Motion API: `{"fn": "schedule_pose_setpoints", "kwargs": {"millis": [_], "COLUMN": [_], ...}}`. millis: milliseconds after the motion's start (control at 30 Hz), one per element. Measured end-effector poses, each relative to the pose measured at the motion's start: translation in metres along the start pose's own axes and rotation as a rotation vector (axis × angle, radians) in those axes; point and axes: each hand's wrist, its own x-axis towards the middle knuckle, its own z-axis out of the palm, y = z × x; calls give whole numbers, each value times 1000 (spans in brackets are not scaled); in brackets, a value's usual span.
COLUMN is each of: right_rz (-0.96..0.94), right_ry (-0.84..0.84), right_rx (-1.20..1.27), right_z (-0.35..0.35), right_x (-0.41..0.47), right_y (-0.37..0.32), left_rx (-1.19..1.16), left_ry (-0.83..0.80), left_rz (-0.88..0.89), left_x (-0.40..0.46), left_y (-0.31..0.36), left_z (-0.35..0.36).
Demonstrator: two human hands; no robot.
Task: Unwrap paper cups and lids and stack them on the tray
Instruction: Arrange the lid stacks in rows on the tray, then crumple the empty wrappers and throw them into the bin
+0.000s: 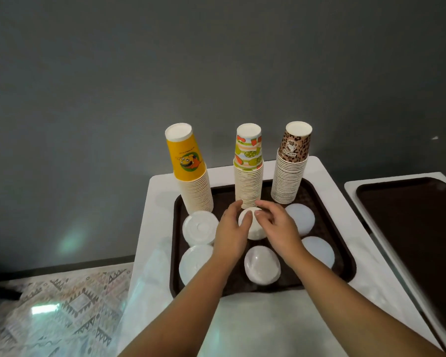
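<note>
Both hands hold the middle stack of white lids [252, 228] on the brown tray [327, 228]: the left hand [231, 231] and the right hand [277, 225] press their fingertips on its top, in front of the lime-print cup stack [248, 181].

1. Two bare forearms are seen, and no sleeve is worn on the visible part of either.
2. The left hand [231, 229] is uncovered; no glove, ring or bracelet is seen on it.
3. The right hand [278, 225] is likewise uncovered, and no watch or band is seen at its wrist.
4. Short, unpainted nails are shown on the fingertips [248, 214] that can be made out.
5. A small dark mark is seen near the left thumb; what it is cannot be told.
</note>
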Motion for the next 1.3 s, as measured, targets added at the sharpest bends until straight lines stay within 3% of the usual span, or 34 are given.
{"fn": "schedule_pose_setpoints", "kwargs": {"millis": [200,367,500,633,800,867,1033,1200,1300], "right_rz": [-88,-242,-322,-452,-477,-458,-356,-313,-285], "right_ry": [-113,-229,-268,-388,-613,-627,-565,-515,-478], "right_rx": [-89,-185,-296,-459,-754,-811,-665,-552,-473], "right_z": [-3,-13,-22,-38,-45,-44,-47,-53,-57], "right_x": [-57,-96,-121,-140,-153,-153,-145,-125,-111], "right_y": [3,16,23,27,45,48,36,9,-20], "left_rx": [160,445,868,1043,1057,1045,976,663,591], "left_ry": [-6,-83,-246,-280,-285,-278,-252,-167,-113], "left_rz": [92,274,278,306,270,263,288,268,256], "left_x": [-71,-125,-154,-165,-170,-171,-165,-148,-132], "left_y": [-9,-27,-46,-58,-66,-67,-56,-22,8], "left_z": [-10,-15,-15,-10,-7,-7,-14,-30,-44]}}
